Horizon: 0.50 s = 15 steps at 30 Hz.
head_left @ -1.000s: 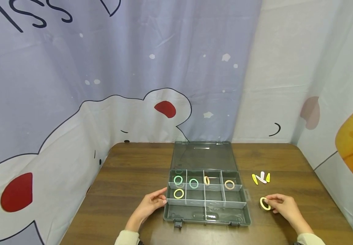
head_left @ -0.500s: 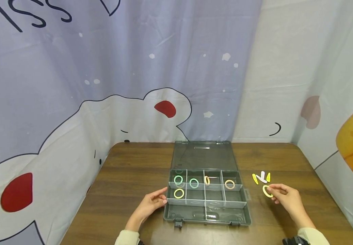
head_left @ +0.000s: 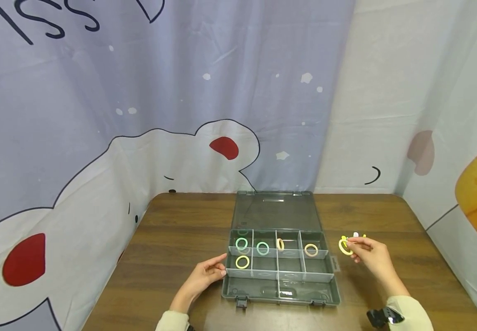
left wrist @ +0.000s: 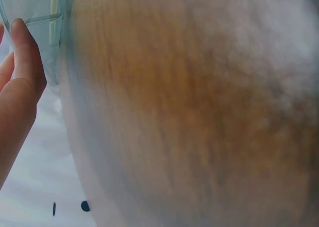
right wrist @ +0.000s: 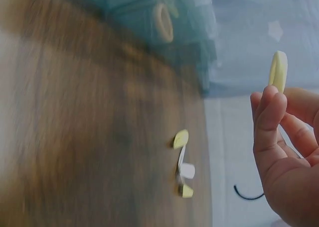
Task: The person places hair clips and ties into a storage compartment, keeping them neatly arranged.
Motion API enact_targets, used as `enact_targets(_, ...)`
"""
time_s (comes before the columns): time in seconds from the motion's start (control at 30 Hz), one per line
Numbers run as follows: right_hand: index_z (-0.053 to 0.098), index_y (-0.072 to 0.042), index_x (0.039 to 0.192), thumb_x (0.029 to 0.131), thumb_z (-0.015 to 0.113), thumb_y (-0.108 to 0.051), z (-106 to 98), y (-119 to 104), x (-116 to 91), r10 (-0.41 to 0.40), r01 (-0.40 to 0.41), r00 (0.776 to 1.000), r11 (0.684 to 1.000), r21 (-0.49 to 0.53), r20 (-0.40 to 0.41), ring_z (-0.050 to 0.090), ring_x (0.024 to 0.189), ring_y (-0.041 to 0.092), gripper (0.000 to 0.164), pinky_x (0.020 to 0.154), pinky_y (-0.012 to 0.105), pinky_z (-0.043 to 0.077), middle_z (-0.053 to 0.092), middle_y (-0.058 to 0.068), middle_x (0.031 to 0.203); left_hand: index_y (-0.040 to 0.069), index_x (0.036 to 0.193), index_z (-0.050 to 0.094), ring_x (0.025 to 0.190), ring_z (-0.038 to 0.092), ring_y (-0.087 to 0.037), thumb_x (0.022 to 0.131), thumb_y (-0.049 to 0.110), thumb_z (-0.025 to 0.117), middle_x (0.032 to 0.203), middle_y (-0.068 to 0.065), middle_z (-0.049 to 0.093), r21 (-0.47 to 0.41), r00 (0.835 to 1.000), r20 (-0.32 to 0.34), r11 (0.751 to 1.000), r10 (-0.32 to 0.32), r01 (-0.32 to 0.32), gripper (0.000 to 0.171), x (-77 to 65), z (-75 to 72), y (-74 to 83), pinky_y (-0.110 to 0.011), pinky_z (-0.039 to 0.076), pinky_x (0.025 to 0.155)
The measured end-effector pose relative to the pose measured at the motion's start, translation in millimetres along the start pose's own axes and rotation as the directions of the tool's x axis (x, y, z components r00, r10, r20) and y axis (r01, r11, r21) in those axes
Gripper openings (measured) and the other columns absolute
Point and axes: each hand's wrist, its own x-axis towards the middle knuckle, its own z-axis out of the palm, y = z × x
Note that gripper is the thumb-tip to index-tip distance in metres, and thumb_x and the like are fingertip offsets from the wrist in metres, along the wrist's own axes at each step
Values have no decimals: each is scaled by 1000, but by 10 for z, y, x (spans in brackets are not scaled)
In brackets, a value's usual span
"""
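My right hand (head_left: 370,256) pinches a pale yellow hair tie (head_left: 340,247) between thumb and fingertips, above the table right of a grey see-through divided box (head_left: 259,287). In the right wrist view this hair tie (right wrist: 279,70) stands up edge-on from the fingertips. My left hand (head_left: 200,278) touches the box's left side with thumb and forefinger apart. Its back row holds a green hair tie (head_left: 241,238), a teal one, an orange-yellow one and a beige one (head_left: 311,244), each in its own compartment. A yellow hair tie (head_left: 237,262) lies in the middle row's leftmost compartment.
Just beyond my right hand lie yellow and white snap hair clips (right wrist: 187,170), partly hidden in the head view. The box's lid (head_left: 277,211) is folded back toward the curtain (head_left: 172,92) behind the wooden table (head_left: 188,220).
My right hand has moved away from me, then left, with the pale yellow hair tie, and now partly covers the hair clips. The left hand and the box stay put.
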Motion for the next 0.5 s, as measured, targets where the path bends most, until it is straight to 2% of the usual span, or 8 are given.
enact_targets(0.23,65,14,106,90,67,-8,253,-157,55,-67,66,997,997,41,32,62,57,14,27,54,31,55,68,18,77,-6,142,39,91,59,-10,90,5,66,103,-10,56,4,1000,-3,1000,-8,8,60,-6,10,1,-20,50,83)
enact_targets(0.5,64,14,109,90,68,-9,546,-363,119,-56,41,993,990,137,104,66,66,14,30,62,29,57,68,25,94,-6,142,39,91,60,-11,90,4,66,104,-12,56,12,1000,-2,1000,-1,1,59,-4,7,18,-20,50,83)
